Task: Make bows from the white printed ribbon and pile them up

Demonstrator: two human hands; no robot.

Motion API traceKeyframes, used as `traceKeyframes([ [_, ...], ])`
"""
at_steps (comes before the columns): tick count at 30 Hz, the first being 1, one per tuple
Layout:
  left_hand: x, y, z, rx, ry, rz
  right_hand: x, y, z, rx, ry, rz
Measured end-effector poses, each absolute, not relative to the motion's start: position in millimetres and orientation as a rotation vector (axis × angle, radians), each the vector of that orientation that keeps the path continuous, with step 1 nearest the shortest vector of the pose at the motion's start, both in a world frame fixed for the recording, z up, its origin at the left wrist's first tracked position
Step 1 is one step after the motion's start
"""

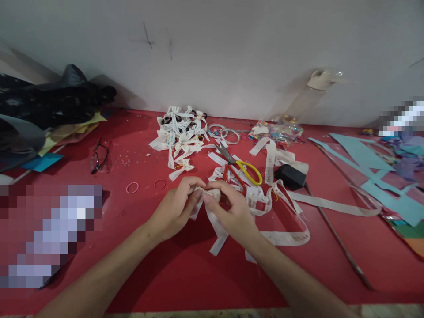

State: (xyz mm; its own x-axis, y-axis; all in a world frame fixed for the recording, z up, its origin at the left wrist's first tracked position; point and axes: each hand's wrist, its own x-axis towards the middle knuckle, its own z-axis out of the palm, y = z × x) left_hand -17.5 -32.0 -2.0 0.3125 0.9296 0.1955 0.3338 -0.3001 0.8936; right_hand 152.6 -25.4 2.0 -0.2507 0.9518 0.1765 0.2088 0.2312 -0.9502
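Between my two hands is a white printed ribbon bow, its tails hanging toward the red table. My left hand pinches the bow's left side with thumb and fingers. On its right side my right hand pinches it the same way; the knot is partly covered by my fingers. Just beyond lie scissors with one yellow and one red handle, blades apart. A long loose ribbon curls over the table to the right. Behind my hands is a pile of ribbon bows, some with dark bands.
Pink rubber bands and eyeglasses lie left, near a dark cloth heap. Behind are clear bracelets and a clear bottle. Rightward sit a black block, a thin rod and blue paper scraps.
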Motion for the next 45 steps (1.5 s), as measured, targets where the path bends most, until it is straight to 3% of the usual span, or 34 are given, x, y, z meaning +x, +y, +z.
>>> traceKeyframes([
  [10,-7,-41,-5,1.938,1.162,1.060,149,-31,5,-1.196,-1.646,0.820],
  [17,-6,-39,-4,1.599,1.121,1.065,152,-29,2,-1.132,-1.624,0.881],
  [28,-11,-39,-5,1.896,0.974,1.193,152,-25,8,-1.104,-1.411,1.328],
  [36,-12,-32,3,1.995,1.156,1.180,154,-25,3,-1.078,-1.522,1.038],
  [45,-11,-28,0,1.699,1.142,1.478,153,-23,4,-1.093,-1.430,1.169],
])
